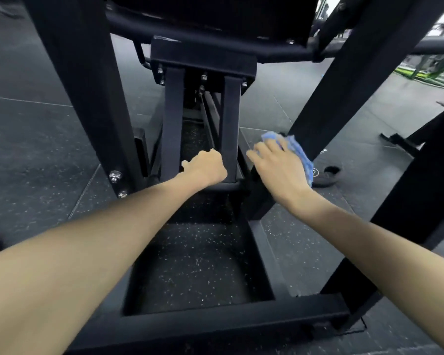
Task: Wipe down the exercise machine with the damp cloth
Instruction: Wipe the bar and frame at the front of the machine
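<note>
Cloth point(299, 152), bunched under right hand point(280, 165)

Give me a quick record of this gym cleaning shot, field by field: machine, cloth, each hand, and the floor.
machine: black steel exercise machine, bolted frame
cloth: blue cloth, under the right hand
right hand: right hand presses the cloth, fingers spread
left hand: left hand grips an upright post
floor: dark speckled rubber floor

We're in a gym here: black speckled rubber floor tiles point(44, 149) all around, a heavy bolted black steel exercise machine point(203, 103) filling the frame, more equipment legs point(400, 142) at right.
</note>
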`<action>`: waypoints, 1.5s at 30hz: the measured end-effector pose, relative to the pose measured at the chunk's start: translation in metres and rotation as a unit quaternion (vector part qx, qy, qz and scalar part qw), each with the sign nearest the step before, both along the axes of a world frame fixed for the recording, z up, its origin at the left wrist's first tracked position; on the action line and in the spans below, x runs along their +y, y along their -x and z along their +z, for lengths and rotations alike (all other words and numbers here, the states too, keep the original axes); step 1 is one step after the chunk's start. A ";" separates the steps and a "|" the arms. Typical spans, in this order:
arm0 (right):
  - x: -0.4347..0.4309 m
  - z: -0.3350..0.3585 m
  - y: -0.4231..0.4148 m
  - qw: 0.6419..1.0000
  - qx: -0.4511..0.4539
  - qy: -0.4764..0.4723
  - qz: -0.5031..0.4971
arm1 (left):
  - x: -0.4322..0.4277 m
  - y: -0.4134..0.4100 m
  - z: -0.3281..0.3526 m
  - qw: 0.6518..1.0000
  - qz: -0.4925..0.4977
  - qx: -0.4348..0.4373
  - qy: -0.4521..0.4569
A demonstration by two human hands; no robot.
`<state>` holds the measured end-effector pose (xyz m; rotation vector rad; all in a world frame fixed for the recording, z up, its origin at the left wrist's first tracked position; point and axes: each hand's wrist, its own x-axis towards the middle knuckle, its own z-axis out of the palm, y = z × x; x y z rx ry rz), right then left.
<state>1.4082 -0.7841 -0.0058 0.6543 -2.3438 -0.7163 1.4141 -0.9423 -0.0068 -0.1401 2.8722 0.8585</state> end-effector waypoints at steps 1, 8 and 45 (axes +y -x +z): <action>0.000 0.006 0.002 0.999 0.033 0.013 -0.013 | 0.007 0.006 -0.006 1.000 -0.002 -0.017 -0.014; -0.015 -0.049 0.013 0.967 -0.035 -0.226 -0.111 | 0.021 0.025 -0.026 0.999 0.010 -0.019 -0.049; 0.002 -0.097 -0.058 0.604 -0.126 0.787 -0.021 | 0.083 -0.022 0.007 0.952 0.016 0.046 -0.301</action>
